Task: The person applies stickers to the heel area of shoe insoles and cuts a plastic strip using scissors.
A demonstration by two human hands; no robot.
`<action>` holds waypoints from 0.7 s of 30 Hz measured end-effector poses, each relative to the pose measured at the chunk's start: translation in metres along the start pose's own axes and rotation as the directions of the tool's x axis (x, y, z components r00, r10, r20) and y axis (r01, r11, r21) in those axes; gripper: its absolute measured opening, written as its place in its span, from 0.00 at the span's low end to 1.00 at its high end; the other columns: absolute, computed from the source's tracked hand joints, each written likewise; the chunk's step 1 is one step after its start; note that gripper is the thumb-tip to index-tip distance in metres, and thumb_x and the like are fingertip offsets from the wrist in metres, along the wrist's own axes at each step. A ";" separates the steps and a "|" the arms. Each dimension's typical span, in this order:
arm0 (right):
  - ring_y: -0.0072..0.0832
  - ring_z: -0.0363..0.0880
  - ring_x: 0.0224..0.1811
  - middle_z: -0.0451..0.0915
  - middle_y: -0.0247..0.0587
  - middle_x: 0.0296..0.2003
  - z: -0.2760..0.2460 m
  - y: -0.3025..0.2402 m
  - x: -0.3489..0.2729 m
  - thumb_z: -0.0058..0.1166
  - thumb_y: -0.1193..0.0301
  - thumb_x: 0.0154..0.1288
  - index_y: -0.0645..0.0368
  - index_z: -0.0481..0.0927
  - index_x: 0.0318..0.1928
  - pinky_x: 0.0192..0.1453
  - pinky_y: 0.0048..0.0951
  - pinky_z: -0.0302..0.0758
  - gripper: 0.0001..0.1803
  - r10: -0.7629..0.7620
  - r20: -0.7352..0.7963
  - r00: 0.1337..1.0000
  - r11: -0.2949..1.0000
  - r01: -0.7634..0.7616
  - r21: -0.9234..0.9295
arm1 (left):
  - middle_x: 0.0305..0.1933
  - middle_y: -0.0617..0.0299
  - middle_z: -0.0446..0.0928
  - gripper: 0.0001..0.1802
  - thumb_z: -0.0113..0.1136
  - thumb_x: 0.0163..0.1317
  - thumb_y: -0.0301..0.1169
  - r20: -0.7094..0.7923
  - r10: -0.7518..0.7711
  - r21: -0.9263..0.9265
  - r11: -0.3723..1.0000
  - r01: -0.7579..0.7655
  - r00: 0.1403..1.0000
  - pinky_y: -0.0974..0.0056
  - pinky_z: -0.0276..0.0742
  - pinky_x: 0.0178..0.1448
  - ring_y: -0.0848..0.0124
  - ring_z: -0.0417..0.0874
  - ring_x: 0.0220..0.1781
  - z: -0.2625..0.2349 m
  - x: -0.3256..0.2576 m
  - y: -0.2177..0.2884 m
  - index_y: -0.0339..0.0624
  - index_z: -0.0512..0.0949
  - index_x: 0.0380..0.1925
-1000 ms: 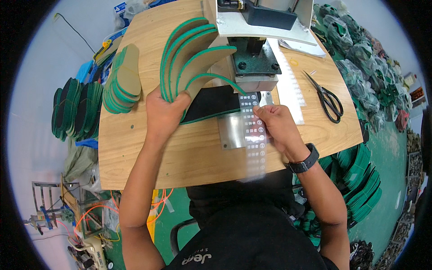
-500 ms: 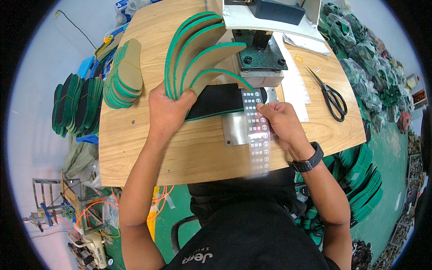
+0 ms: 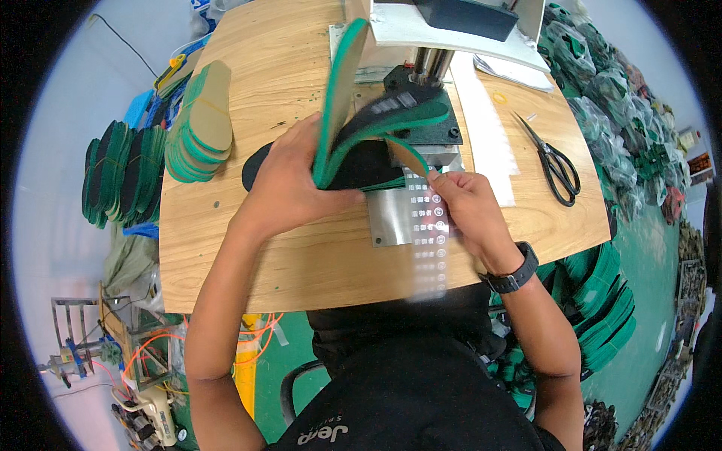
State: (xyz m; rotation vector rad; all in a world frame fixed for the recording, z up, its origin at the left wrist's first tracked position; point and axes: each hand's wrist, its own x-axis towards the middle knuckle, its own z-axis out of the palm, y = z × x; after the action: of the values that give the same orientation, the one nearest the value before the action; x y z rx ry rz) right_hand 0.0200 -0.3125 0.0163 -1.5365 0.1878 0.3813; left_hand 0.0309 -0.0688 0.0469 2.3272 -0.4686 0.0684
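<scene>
My left hand (image 3: 282, 179) grips green-edged insoles (image 3: 344, 90); apart from it, my right hand (image 3: 474, 207) pinches a clear strip (image 3: 429, 239) by its far end.

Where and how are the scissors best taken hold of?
The scissors are probably best gripped by their looped handles, with the right hand coming from the near right: they lie flat, loops toward the person, points aimed away and to the left.

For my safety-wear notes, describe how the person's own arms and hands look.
The left hand and right hand are both ungloved, and the arms are bare past the elbows. A black watch-style wrist strap is worn on the right side only.
</scene>
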 end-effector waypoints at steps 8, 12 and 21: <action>0.15 0.70 0.18 0.77 0.32 0.20 -0.015 0.008 -0.006 0.51 0.69 0.67 0.62 0.77 0.28 0.21 0.17 0.63 0.11 -0.053 0.056 0.997 0.998 0.054 -0.013 | 0.51 0.44 0.76 0.36 0.70 0.43 0.34 -0.083 0.046 0.244 0.969 -0.025 0.995 0.53 0.67 0.64 0.48 0.75 0.55 0.012 0.000 -0.007 0.41 0.71 0.56; 0.17 0.75 0.24 0.77 0.34 0.22 -0.026 0.013 -0.014 0.51 0.70 0.67 0.65 0.78 0.31 0.27 0.17 0.71 0.11 -0.062 -0.146 0.987 0.968 0.095 0.234 | 0.39 0.45 0.79 0.23 0.66 0.46 0.33 -0.097 -0.182 0.054 0.981 0.188 0.978 0.57 0.75 0.49 0.52 0.80 0.40 0.005 -0.002 -0.003 0.38 0.77 0.44; 0.21 0.78 0.21 0.77 0.37 0.22 -0.004 0.002 -0.010 0.49 0.70 0.68 0.66 0.77 0.31 0.20 0.18 0.71 0.12 0.012 0.020 1.000 0.994 -0.014 0.108 | 0.24 0.65 0.77 0.10 0.59 0.50 0.26 -0.382 -0.283 -0.417 0.902 0.109 0.880 0.70 0.72 0.35 0.79 0.73 0.27 0.006 -0.008 -0.006 0.34 0.79 0.33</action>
State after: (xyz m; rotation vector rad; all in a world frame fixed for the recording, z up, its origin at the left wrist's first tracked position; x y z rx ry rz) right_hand 0.0101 -0.3180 0.0181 -1.4249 0.2007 0.3903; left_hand 0.0245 -0.0668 0.0368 1.8792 -0.0050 0.3588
